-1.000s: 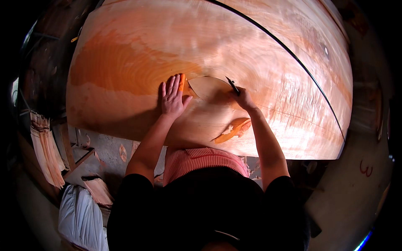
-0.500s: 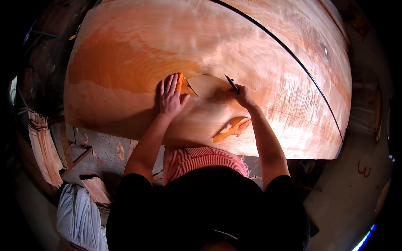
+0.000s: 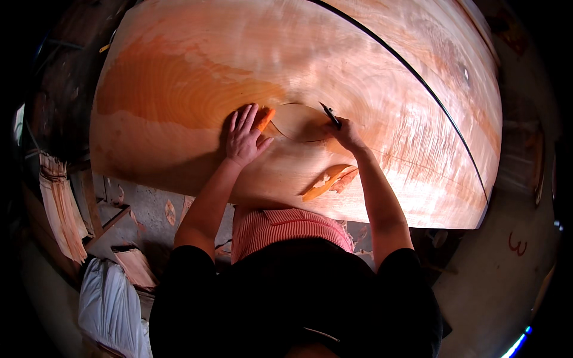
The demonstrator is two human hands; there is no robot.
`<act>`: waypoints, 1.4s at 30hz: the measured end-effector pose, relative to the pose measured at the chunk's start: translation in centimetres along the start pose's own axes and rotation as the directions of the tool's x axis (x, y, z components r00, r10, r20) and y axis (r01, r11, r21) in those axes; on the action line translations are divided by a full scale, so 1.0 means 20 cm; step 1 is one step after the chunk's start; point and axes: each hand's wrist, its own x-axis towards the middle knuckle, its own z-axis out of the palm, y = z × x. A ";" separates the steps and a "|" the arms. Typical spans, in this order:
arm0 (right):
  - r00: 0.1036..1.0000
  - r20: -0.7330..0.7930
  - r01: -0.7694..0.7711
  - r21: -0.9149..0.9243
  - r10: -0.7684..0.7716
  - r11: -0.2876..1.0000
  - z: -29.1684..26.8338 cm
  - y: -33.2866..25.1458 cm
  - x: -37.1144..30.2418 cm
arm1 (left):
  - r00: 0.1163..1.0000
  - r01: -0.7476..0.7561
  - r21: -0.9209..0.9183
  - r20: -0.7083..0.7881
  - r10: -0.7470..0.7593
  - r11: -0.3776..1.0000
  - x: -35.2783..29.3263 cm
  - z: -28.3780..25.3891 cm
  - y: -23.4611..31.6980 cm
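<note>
A large, thin wood veneer sheet (image 3: 203,161) lies in front of me, pale with an orange-brown grained area at left. An oval veneer patch (image 3: 298,124) sits flat in its middle, its outline showing as a thin line. My left hand (image 3: 245,136) rests spread on the sheet just left of the patch, fingers apart, its index finger in an orange cover. My right hand (image 3: 347,133) is closed around a black knife (image 3: 330,116) at the patch's right edge, with the pointed tip directed up and left.
Loose veneer offcuts (image 3: 329,182) lie on the sheet near my right forearm. A thin black strip (image 3: 412,71) curves across the sheet at right. Lower left are a bundle of torn veneer strips (image 3: 59,209) and a white plastic-wrapped bundle (image 3: 110,307). Scraps lie on the grey floor (image 3: 149,206).
The patch now lies flush where a dark gap showed at its left end. My left index finger has spread away from the other fingers; my right hand has barely moved.
</note>
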 end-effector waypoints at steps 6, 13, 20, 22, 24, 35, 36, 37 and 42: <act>1.000 -0.017 0.003 -0.057 -0.004 0.998 0.00 0.01 0.00 | 1.000 -0.017 -0.017 -0.001 0.017 1.000 0.00 0.01 0.00; 1.000 -0.012 0.021 -0.060 -0.021 0.998 0.01 0.02 0.01 | 1.000 -0.008 0.009 0.000 0.008 1.000 -0.01 0.02 0.00; 0.976 -0.177 0.108 -0.128 -0.130 0.986 -0.03 0.09 0.01 | 1.000 -0.023 0.023 0.008 0.022 0.999 0.01 0.01 0.01; 0.932 -0.354 0.041 -0.118 -0.081 0.992 -0.11 0.13 -0.07 | 1.000 -0.030 0.038 0.005 0.030 0.999 0.00 0.01 0.01; 0.895 -0.443 -0.042 -0.207 -0.055 0.977 -0.16 0.08 -0.18 | 1.000 -0.028 0.035 -0.001 0.028 0.999 0.00 0.01 0.00; 0.976 -0.173 -0.203 -0.502 0.133 0.841 0.05 -0.10 -0.54 | 0.999 -0.039 0.071 0.041 0.036 0.997 0.02 0.01 0.02; 0.976 -0.160 -0.212 -0.520 0.150 0.827 0.06 -0.11 -0.53 | 0.999 -0.046 0.083 0.033 0.043 0.996 0.03 0.00 0.03; 0.973 -0.161 -0.225 -0.530 0.163 0.818 0.07 -0.12 -0.52 | 0.999 -0.050 0.094 0.025 0.048 0.994 0.03 -0.01 0.04; 0.967 -0.155 -0.254 -0.536 0.203 0.805 0.07 -0.10 -0.50 | 0.998 -0.041 0.082 0.045 0.038 0.996 0.02 0.01 0.03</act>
